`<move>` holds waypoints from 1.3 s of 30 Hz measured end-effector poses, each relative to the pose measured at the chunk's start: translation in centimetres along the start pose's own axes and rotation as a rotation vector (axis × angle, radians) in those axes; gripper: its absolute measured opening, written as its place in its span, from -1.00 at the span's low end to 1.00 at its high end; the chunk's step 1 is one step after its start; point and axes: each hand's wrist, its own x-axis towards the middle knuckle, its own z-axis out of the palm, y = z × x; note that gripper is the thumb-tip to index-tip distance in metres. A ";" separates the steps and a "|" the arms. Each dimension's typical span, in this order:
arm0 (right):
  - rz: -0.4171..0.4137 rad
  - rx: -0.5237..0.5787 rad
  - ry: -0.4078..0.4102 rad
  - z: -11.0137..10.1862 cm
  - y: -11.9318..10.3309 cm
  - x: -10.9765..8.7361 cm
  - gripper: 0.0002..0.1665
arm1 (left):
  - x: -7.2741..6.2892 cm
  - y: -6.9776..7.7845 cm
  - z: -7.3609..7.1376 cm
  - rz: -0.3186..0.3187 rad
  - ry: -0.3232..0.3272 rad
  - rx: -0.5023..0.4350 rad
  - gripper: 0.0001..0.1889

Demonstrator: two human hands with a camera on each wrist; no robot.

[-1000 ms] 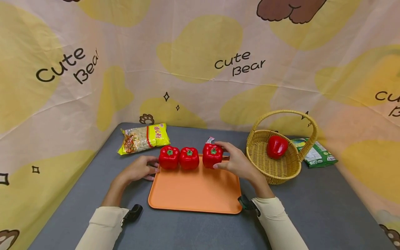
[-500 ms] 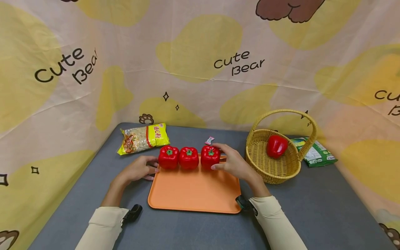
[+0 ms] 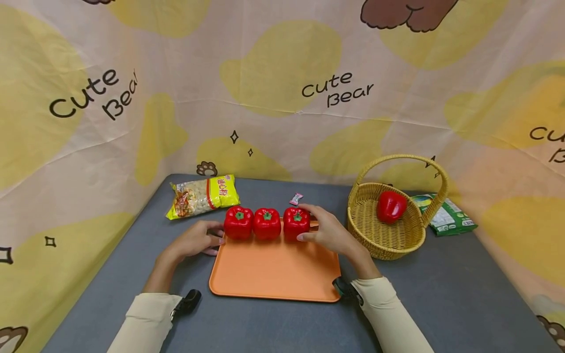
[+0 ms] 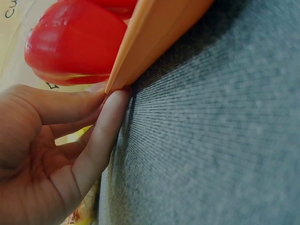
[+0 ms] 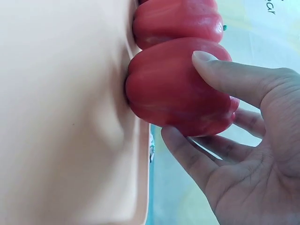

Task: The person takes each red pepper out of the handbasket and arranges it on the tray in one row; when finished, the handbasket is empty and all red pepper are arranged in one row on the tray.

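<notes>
Three red bell peppers with green stems stand in a row along the far edge of an orange tray (image 3: 273,274): a left one (image 3: 239,223), a middle one (image 3: 267,224) and a right one (image 3: 295,223). My right hand (image 3: 328,229) holds the right pepper from its right side. In the right wrist view the thumb lies on one side of that pepper (image 5: 173,84), fingers on the other, its base at the tray surface. At the tray's far left corner, my left hand (image 3: 196,239) pinches the rim (image 4: 119,75) between thumb and fingers, beside the left pepper (image 4: 75,44).
A wicker basket (image 3: 366,230) with a tall handle stands right of the tray, a red bell pepper (image 3: 391,207) inside. Behind it lies a green packet (image 3: 454,220). A yellow food bag (image 3: 203,196) is at the back left, and a small wrapped sweet (image 3: 296,198) lies beyond the tray.
My right hand has shifted slightly left and down with the right pepper, narrowing the gap to the middle one. The sweet behind is now fully uncovered. My left hand stays put.
</notes>
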 end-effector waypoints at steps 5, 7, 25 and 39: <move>-0.005 -0.004 0.010 0.2 0.1 0.1 0.03 | -0.1 0.0 0.0 -0.002 0.004 0.003 -0.44; 0.001 -0.002 0.009 0.2 0.1 0.1 0.05 | -0.1 0.1 0.1 0.000 0.005 0.002 -0.44; 0.029 0.066 -0.008 0.3 0.1 0.1 0.10 | -0.2 0.1 0.1 0.000 0.007 0.002 -0.43; 0.019 0.081 -0.014 0.2 0.0 -0.2 0.09 | -0.1 0.0 0.0 0.006 0.003 0.005 -0.43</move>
